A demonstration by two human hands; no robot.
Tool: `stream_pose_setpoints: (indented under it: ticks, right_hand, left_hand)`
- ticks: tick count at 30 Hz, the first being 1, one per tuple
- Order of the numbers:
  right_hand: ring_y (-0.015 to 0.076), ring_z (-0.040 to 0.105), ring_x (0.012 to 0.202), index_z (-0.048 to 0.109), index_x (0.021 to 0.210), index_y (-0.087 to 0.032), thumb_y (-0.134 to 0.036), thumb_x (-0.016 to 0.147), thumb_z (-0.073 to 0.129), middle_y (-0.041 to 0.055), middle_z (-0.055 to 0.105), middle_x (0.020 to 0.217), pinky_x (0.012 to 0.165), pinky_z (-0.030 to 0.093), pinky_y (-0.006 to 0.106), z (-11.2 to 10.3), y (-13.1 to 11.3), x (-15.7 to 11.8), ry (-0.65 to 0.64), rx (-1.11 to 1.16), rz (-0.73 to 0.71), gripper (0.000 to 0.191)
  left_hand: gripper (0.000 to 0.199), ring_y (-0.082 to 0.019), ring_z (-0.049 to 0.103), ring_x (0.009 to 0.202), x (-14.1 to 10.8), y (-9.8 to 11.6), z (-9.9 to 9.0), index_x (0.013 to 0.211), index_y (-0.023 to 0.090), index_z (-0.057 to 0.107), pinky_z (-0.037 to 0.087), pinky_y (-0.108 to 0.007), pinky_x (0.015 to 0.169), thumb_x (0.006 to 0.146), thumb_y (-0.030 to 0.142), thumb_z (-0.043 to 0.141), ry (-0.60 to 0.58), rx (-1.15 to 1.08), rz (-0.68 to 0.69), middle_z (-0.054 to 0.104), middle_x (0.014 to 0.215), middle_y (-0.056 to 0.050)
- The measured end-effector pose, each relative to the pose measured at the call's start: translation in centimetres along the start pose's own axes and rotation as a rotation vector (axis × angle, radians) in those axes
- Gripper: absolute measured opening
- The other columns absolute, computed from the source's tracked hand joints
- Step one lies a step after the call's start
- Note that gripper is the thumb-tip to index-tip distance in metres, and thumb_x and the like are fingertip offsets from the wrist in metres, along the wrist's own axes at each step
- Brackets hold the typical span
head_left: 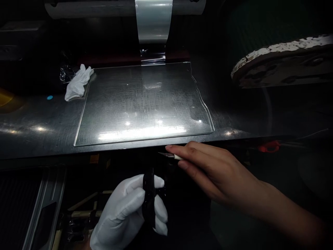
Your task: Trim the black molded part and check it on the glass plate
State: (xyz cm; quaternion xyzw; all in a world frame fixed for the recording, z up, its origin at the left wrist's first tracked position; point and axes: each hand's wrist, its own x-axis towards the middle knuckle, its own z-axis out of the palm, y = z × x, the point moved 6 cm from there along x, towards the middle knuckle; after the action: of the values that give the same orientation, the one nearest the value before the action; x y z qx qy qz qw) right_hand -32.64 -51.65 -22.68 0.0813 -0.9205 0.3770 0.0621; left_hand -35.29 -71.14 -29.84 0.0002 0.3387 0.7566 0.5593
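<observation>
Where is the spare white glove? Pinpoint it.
In the head view, the white glove lies crumpled on the metal table, at the glass sheet's far left corner.

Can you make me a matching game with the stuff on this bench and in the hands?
Things:
1. left hand
2. right hand
3. glass sheet
4. white cloth

Descriptions:
A. lies flat in the middle of the metal bench
B. bare, pinching a small blade
C. crumpled at the sheet's far left corner
D. gloved, gripping a black tool

Pairs: 1-D, 2-B, 3-A, 4-C
</observation>
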Motion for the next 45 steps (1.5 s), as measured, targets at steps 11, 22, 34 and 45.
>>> stream_pose_setpoints:
  ticks: [11,22,34,45]
  right_hand:
    - [0.0177,0.070,0.104,0.069,0.120,-0.025,-0.035,0.111,0.051,0.0037,0.074,0.114,0.086,0.057,0.031,1.5,0.0,0.7,-0.092,0.242,0.219,0.023]
    - [0.0111,0.071,0.091,0.065,0.132,-0.020,-0.035,0.106,0.062,-0.0006,0.076,0.108,0.077,0.055,0.023,-0.1,0.2,1.1,-0.063,0.029,0.097,0.031]
    - [0.0139,0.062,0.081,0.074,0.111,-0.024,-0.043,0.101,0.068,-0.0003,0.070,0.096,0.070,0.047,0.027,3.4,1.5,0.3,-0.252,0.545,0.390,0.022]
    - [0.0043,0.038,0.055,0.068,0.095,-0.016,-0.056,0.093,0.077,-0.0055,0.052,0.069,0.049,0.028,0.019,11.4,2.2,-3.0,0.141,1.279,0.758,0.041]
  left_hand:
    - [0.036,-0.016,0.076,0.061,-0.4,-0.4,0.6,0.128,0.014,0.071,0.058,-0.019,0.056,0.106,0.037,0.056,-0.091,-0.167,0.181,0.081,0.077,-0.008]
    - [0.036,-0.016,0.075,0.066,0.0,-0.4,0.1,0.130,0.014,0.069,0.061,-0.023,0.066,0.106,0.038,0.056,-0.030,-0.064,0.098,0.079,0.078,-0.008]
    - [0.034,-0.016,0.076,0.079,0.2,0.1,-0.2,0.135,0.023,0.069,0.061,-0.024,0.077,0.106,0.036,0.057,0.027,-0.061,0.155,0.078,0.090,-0.006]
    - [0.066,-0.020,0.069,0.128,-0.6,1.2,-2.0,0.157,0.041,0.045,0.058,-0.031,0.110,0.098,0.026,0.072,0.577,0.788,0.546,0.070,0.141,-0.003]
